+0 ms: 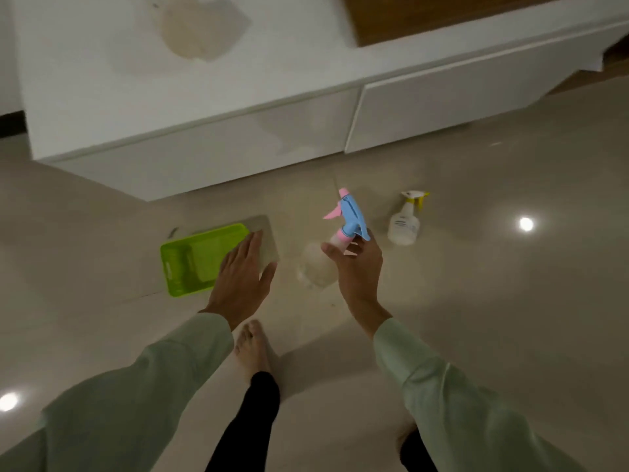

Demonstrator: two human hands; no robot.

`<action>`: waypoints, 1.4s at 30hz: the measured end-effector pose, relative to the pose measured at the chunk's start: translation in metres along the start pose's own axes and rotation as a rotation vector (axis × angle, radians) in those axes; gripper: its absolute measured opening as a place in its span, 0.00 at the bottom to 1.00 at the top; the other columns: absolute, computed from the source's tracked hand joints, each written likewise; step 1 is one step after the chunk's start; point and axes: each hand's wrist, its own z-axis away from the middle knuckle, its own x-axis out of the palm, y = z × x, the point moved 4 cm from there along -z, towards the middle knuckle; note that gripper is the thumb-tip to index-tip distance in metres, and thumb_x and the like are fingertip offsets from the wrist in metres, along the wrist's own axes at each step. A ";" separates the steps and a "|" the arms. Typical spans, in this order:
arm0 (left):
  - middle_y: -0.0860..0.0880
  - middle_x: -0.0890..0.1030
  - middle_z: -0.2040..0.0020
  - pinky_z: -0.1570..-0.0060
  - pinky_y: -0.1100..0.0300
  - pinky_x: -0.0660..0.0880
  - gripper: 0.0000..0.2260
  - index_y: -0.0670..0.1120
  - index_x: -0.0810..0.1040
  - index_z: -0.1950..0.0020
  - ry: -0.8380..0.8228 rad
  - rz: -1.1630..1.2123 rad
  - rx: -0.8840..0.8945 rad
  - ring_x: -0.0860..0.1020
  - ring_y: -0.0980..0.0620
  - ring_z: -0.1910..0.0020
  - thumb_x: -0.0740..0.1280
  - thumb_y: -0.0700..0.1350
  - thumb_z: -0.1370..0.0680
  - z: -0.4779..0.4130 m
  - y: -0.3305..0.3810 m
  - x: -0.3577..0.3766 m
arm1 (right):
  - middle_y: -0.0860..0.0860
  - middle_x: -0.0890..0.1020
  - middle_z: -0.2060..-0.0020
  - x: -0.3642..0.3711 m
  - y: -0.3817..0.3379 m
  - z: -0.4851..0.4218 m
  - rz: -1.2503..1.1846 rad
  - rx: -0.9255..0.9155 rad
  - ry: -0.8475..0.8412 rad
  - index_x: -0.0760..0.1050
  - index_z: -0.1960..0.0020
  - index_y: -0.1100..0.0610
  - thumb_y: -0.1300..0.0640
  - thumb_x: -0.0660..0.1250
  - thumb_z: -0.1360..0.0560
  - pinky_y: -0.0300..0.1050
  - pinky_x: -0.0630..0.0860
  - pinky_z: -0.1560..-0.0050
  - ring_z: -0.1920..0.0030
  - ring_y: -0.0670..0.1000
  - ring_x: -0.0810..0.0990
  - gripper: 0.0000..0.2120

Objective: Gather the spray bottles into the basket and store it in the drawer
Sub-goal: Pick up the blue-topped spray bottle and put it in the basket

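In the middle of the frame, the right hand [357, 264] holds a clear spray bottle [335, 247] with a blue and pink top. The fingers are curled around its neck, and the bottle is lifted off the floor. Just to the right of it, a second spray bottle [405, 221], white with a yellow trigger, stands upright on the floor by itself, with nothing touching it. To the left of the middle sits the green basket [194, 262] on the floor. The left hand [243, 275] is spread flat and open above the basket's right end, holding nothing. Across the top of the frame is a low white cabinet with two drawers [439, 107], both closed. A bare foot [253, 345] stands on the shiny floor [510, 318] below the hands.
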 end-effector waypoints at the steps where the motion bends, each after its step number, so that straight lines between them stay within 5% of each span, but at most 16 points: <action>1: 0.44 0.59 0.21 0.24 0.47 0.58 0.30 0.45 0.53 0.20 -0.001 0.012 -0.009 0.58 0.44 0.22 0.60 0.51 0.19 -0.003 -0.018 -0.008 | 0.43 0.84 0.56 0.023 0.001 0.004 0.022 -0.016 0.002 0.76 0.49 0.42 0.63 0.81 0.34 0.43 0.81 0.52 0.55 0.42 0.83 0.22; 9: 0.42 0.60 0.21 0.25 0.47 0.58 0.30 0.43 0.53 0.20 0.018 0.066 -0.094 0.59 0.43 0.22 0.60 0.51 0.19 -0.034 -0.165 -0.051 | 0.43 0.79 0.64 0.199 0.030 0.016 0.220 -0.156 -0.110 0.75 0.54 0.46 0.57 0.80 0.33 0.42 0.76 0.56 0.62 0.44 0.77 0.16; 13: 0.41 0.61 0.22 0.24 0.48 0.57 0.30 0.43 0.53 0.21 0.034 0.079 -0.113 0.60 0.43 0.23 0.60 0.51 0.19 -0.052 -0.213 -0.043 | 0.41 0.77 0.65 0.257 0.062 0.003 0.312 -0.235 -0.156 0.74 0.57 0.49 0.60 0.77 0.32 0.31 0.70 0.59 0.63 0.40 0.76 0.14; 19: 0.42 0.60 0.21 0.25 0.46 0.59 0.30 0.43 0.53 0.21 0.078 0.119 -0.138 0.59 0.44 0.22 0.60 0.51 0.19 -0.080 -0.259 -0.014 | 0.48 0.77 0.61 0.306 0.128 -0.025 0.477 -0.293 -0.172 0.73 0.56 0.55 0.63 0.71 0.29 0.55 0.77 0.56 0.59 0.54 0.77 0.08; 30: 0.42 0.60 0.21 0.25 0.47 0.58 0.30 0.44 0.51 0.20 0.022 0.140 -0.165 0.59 0.44 0.22 0.59 0.51 0.18 -0.084 -0.289 0.054 | 0.58 0.79 0.53 0.330 0.200 -0.033 0.697 -0.433 -0.215 0.76 0.47 0.64 0.58 0.72 0.23 0.50 0.73 0.55 0.53 0.59 0.77 0.10; 42: 0.44 0.58 0.20 0.24 0.49 0.57 0.29 0.43 0.54 0.21 0.137 0.152 -0.124 0.57 0.46 0.21 0.60 0.48 0.18 -0.061 -0.208 0.002 | 0.54 0.73 0.37 0.250 0.142 -0.019 0.679 -0.372 -0.503 0.68 0.29 0.57 0.56 0.78 0.32 0.55 0.77 0.46 0.39 0.58 0.76 0.35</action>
